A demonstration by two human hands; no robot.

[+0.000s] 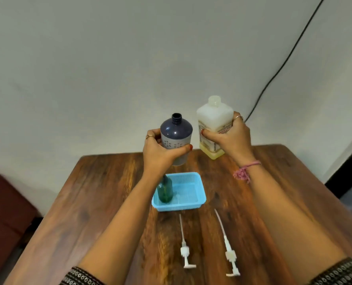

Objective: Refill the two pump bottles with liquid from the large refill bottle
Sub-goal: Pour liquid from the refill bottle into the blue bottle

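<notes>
My left hand (158, 149) grips a dark blue-grey bottle (176, 132) with an open neck, held upright above the table. My right hand (230, 136) holds the large white refill bottle (214, 120), uncapped and upright, with yellowish liquid low inside it. The two bottles are side by side and apart. A green bottle (165, 191) stands in the left part of a light blue basket (191, 194), partly hidden by my left forearm. Two white pump heads with long tubes lie on the table: one pump (184, 249) nearer the middle, the other pump (229, 254) to its right.
The wooden table (101, 192) ends at a pale wall behind. A black cable (278, 73) runs down the wall at the right. A dark red seat (4, 204) sits beyond the table's left edge.
</notes>
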